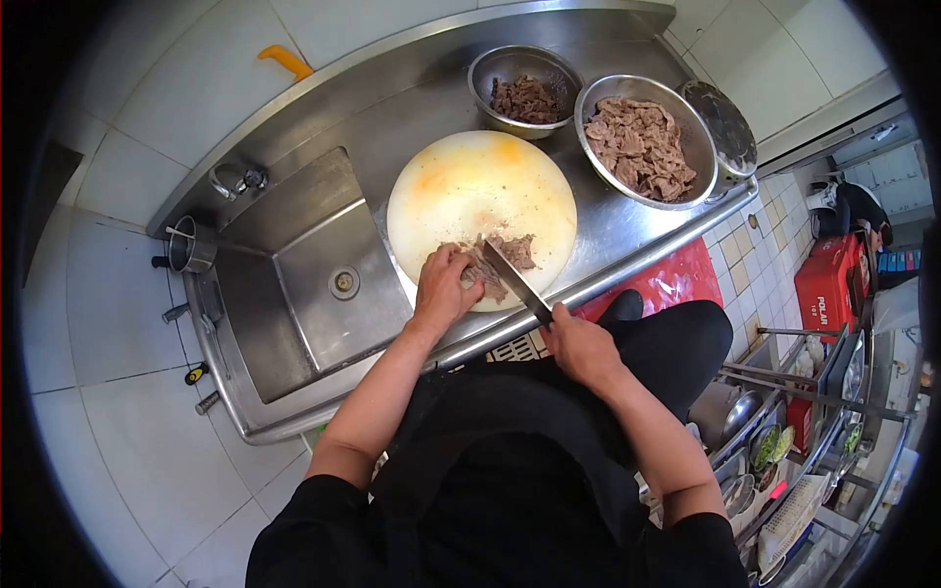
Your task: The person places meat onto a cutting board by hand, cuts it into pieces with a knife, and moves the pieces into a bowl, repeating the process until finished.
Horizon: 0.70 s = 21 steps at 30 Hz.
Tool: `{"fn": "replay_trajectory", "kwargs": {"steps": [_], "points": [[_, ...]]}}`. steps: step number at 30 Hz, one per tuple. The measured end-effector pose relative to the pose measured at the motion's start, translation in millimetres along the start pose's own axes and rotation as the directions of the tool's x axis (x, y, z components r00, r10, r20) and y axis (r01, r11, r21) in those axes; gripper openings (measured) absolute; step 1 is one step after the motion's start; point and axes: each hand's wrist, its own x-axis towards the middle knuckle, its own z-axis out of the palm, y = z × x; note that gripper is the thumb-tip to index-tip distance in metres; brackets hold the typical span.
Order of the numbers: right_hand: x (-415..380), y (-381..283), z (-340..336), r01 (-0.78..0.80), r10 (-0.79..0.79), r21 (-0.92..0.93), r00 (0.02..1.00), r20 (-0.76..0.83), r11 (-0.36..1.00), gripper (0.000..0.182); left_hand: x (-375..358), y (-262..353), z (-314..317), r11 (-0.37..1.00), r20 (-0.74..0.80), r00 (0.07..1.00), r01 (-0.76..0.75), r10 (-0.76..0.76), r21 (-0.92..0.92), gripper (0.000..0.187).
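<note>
Left hand (446,288) is clamping brown meat (520,253), seemingly for steadiness, on a round white board (480,181); right hand (582,345) is clasping a steel knife (517,280).

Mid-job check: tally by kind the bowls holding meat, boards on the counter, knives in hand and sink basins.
Meat bowls: 2
Board: 1
Knife: 1
Sink basin: 1
Total: 5
</note>
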Motion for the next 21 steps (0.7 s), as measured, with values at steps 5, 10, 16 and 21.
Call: {"fn": "replay_trajectory", "kwargs": {"steps": [5,10,16,21], "points": [[7,17,0,0.004,0.002,0.038,0.99,-0.144,0.999,0.019,15,-6,-10,0.995,0.078,0.992,-0.095,0.097,-0.02,0.032],[22,9,-10,-0.07,0.08,0.08,0.988,-0.134,0.994,0.019,23,-5,-17,1.0,0.145,0.989,0.015,-0.015,0.004,0.032],[16,7,-5,-0.021,0.035,0.113,0.992,-0.123,0.993,0.019,18,-10,-34,0.894,0.287,0.897,0.4,-0.336,-0.202,0.03],[11,-18,0,0.099,-0.075,0.156,0.986,-0.151,0.983,0.018,-7,12,-45,0.988,-0.06,0.998,0.045,-0.036,0.147,0.026]]}}
